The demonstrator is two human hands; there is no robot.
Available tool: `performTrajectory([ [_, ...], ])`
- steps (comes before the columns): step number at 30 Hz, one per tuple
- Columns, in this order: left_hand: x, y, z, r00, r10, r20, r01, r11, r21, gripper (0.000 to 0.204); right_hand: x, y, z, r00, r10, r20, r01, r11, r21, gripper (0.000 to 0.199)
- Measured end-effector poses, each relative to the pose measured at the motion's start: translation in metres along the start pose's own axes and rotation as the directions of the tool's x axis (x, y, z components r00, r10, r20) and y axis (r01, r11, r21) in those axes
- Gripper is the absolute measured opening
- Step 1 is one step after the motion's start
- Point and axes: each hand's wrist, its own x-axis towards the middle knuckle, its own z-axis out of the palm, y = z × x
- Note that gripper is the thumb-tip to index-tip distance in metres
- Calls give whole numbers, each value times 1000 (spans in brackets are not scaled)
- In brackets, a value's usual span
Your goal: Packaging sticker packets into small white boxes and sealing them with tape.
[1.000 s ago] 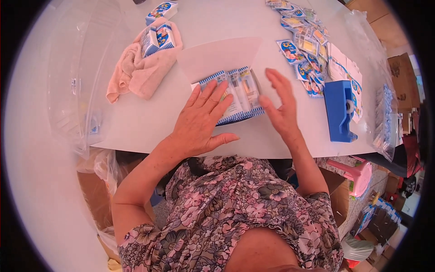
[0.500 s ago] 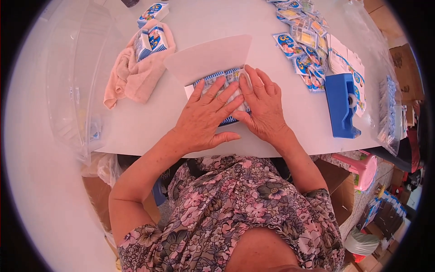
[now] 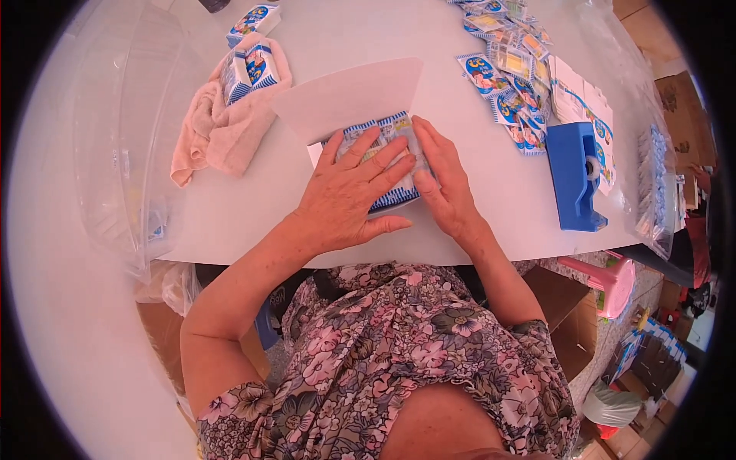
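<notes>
A small carton with its white lid flap (image 3: 356, 93) raised stands on the table before me. Clear packets with blue striped ends (image 3: 397, 125) fill it. My left hand (image 3: 341, 192) lies palm down across these packets, its fingers spread and its thumb stretched toward the near side. Along the carton's right side rests my right hand (image 3: 447, 184), with straight fingers lying close together and the thumb by the carton's edge. Neither hand grips anything that shows. My left hand covers the middle of the packets and much of the carton's left side.
At the upper left, a pink towel (image 3: 226, 138) bears small blue-and-white boxes (image 3: 261, 65); another box (image 3: 253, 23) lies beyond it. On the right are a heap of packets (image 3: 510, 61), flat printed cartons (image 3: 575, 96), a blue tape dispenser (image 3: 566, 180) and a clear plastic bag (image 3: 652, 184).
My right hand has slid off the packets to the carton's right side, and its fingers have come together. My left hand stays spread on the packets.
</notes>
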Motion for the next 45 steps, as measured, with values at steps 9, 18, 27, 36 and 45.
performTrajectory([
  [9, -5, -4, 7, 1000, 4, -16, -4, 1000, -29, 83, -3, -4, 4, 996, -69, 62, 90, 879, -468, 62],
  [18, -1, -3, 0, 996, 81, 38, -83, 996, 28, 83, -5, 3, 1, 947, 236, 218, -320, 762, 564, 67],
  [27, 6, -9, -6, 990, 105, 98, -103, 994, -19, 74, 111, 46, -35, 871, 230, 435, -490, 489, 722, 78],
  [36, 9, -21, -10, 972, 199, 123, -185, 976, -118, 73, 154, 7, -12, 412, 89, 907, -435, 894, 110, 93],
  [45, -20, -25, 26, 966, 195, -170, -162, 968, 191, 77, 123, 4, -12, 569, -1, 822, -282, 939, 197, 71],
])
